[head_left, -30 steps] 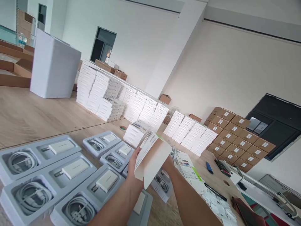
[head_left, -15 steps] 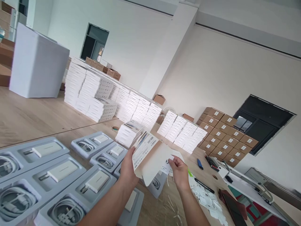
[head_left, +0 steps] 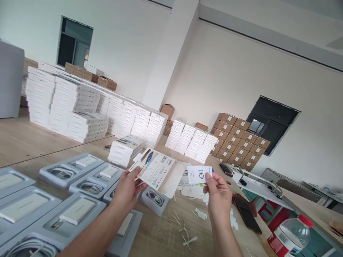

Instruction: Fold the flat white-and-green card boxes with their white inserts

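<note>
My left hand (head_left: 128,189) grips a flat printed cardboard box sleeve (head_left: 158,167) by its left edge, thumb on top. Between the thumb and fingers of my right hand (head_left: 218,189) is a small white card (head_left: 197,175) with a battery-like symbol, held apart from the sleeve on its right. Below and left of my left hand lie several grey trays (head_left: 89,228), each with a white charger plug (head_left: 77,211) and a coiled white cable (head_left: 91,187). One tray with a coiled cable (head_left: 155,197) lies just under the sleeve.
White boxes (head_left: 88,91) are stacked along the table's far side, and brown cartons (head_left: 238,141) behind. A short box pile (head_left: 124,150) stands beyond my left hand. At right lie a phone (head_left: 248,214) and a bottle with a red cap (head_left: 291,235). Paper scraps (head_left: 200,213) litter the table.
My right hand has moved away from the sleeve with the card, which now shows whole. The sleeve has turned flatter in my left hand. The view has swung right, bringing the bottle in.
</note>
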Motion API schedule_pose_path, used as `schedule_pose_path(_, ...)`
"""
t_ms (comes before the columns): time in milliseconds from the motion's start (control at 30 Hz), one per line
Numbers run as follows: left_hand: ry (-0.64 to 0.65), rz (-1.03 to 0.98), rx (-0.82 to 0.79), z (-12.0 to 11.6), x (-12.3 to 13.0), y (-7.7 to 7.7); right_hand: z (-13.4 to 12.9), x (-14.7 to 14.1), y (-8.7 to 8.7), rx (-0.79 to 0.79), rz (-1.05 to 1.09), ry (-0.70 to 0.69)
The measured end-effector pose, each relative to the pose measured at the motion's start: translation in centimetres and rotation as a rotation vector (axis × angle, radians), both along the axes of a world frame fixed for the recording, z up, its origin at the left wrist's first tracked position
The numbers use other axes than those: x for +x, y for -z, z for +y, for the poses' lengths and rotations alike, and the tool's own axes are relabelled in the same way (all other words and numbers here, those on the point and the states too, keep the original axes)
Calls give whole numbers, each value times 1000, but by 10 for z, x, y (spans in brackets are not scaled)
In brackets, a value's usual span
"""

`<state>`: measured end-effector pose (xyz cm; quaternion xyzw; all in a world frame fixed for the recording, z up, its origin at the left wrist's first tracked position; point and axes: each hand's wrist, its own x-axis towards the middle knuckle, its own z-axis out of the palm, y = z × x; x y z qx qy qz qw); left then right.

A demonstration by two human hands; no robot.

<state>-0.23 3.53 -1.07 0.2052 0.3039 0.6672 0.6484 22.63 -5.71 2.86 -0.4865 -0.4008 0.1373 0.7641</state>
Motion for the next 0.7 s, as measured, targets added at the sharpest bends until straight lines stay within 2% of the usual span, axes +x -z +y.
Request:
schedule_pose_path(100, 45, 30, 13, -3, 6, 0, 2, -6, 1, -60, -70, -1)
schedule_pose_path(300, 136, 32, 10, -9, 14, -1, 5, -23, 11, -191, -443, 14)
schedule_pose_path(467, 134, -119, -59, -6, 7, -7, 9, -22, 18, -275, -426, -19)
schedule_pose_path(533, 119, -169, -71, -3, 3, -10, 11, -26, 26, -368, -522, -103)
schedule_pose_path(700, 125, -206, -68, 2, -4, -9, 8, -51, 51, -539, -1028, -437)
